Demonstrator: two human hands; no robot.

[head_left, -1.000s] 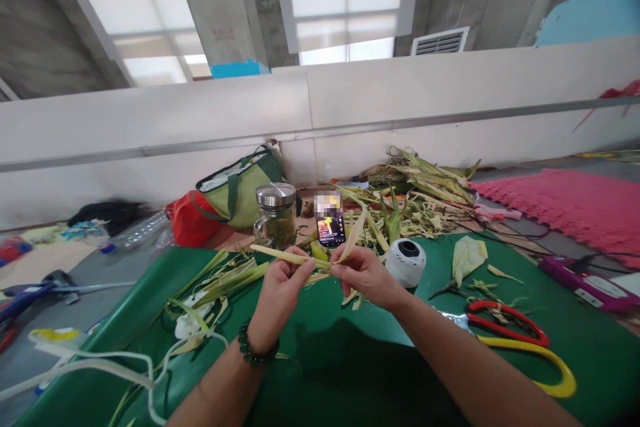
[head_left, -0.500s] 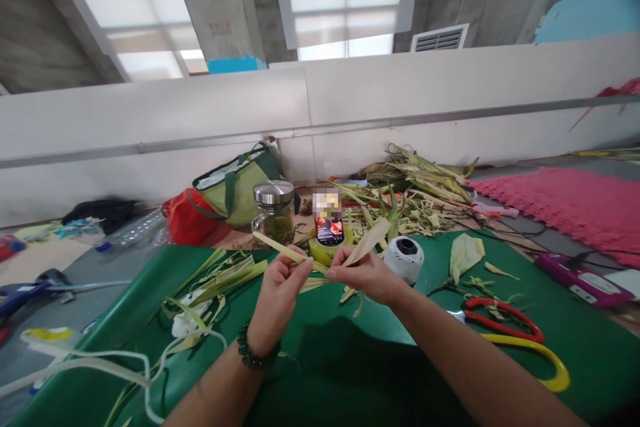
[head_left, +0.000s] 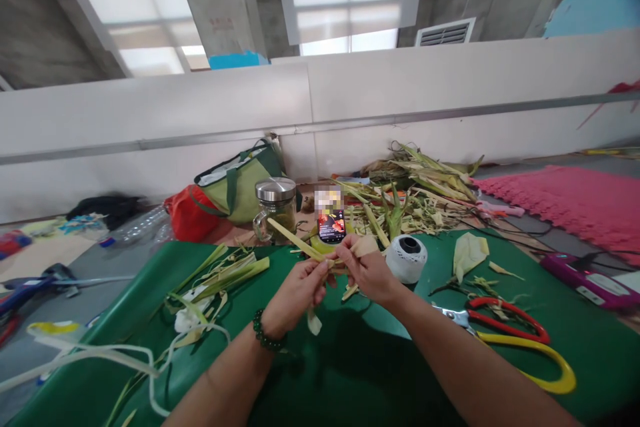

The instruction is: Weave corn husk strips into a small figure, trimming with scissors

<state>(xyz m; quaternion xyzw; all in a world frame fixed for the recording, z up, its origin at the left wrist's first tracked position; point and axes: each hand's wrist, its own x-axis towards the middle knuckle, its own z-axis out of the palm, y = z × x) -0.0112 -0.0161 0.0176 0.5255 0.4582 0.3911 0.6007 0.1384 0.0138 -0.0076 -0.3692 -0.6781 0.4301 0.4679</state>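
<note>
My left hand (head_left: 299, 292), with a dark bead bracelet at the wrist, pinches a pale corn husk strip (head_left: 294, 237) that sticks out to the upper left. My right hand (head_left: 369, 272) meets it fingertip to fingertip, closed on the husk too; a broader pale husk piece (head_left: 367, 246) shows above its fingers. Another husk end (head_left: 314, 321) hangs below my left hand. The fingers hide where the pieces join. Just beyond them a phone (head_left: 331, 220) stands upright in a yellow-green holder. A white thread spool (head_left: 406, 259) stands right of my right hand.
Scissors with red and yellow handles (head_left: 547, 363) lie right on the green mat (head_left: 360, 373). Husk strips (head_left: 225, 280) and a white cable (head_left: 100, 355) lie left. Behind are a lidded glass jar (head_left: 275, 208), a green bag (head_left: 245, 180) and a husk heap (head_left: 425, 173).
My hands have come closer together and shifted slightly right. The broad husk piece in my right hand has folded down, and a husk end now hangs below my left hand.
</note>
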